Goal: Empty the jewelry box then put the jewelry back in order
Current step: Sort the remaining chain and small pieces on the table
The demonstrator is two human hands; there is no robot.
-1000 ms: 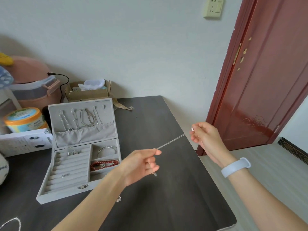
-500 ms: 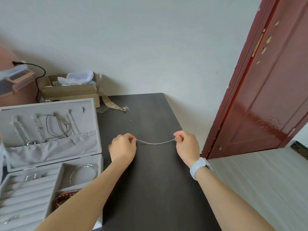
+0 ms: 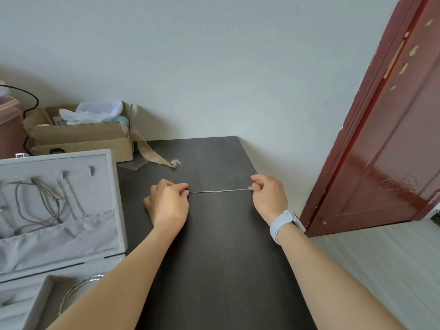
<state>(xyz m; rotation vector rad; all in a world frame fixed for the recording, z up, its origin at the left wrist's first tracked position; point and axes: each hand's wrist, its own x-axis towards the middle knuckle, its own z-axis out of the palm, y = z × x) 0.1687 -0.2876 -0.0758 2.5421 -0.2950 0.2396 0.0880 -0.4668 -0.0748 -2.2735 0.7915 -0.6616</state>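
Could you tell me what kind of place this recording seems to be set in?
Probably a room in a home: a dark wooden table against a plain pale wall, a dark red panelled wooden door, and an open grey felt jewelry box.

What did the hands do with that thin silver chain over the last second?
Both hands came down from mid-air to the dark table. The chain, slanted before, now stretches level between left hand and right hand. Both kept pinching its ends; the jewelry box stayed open.
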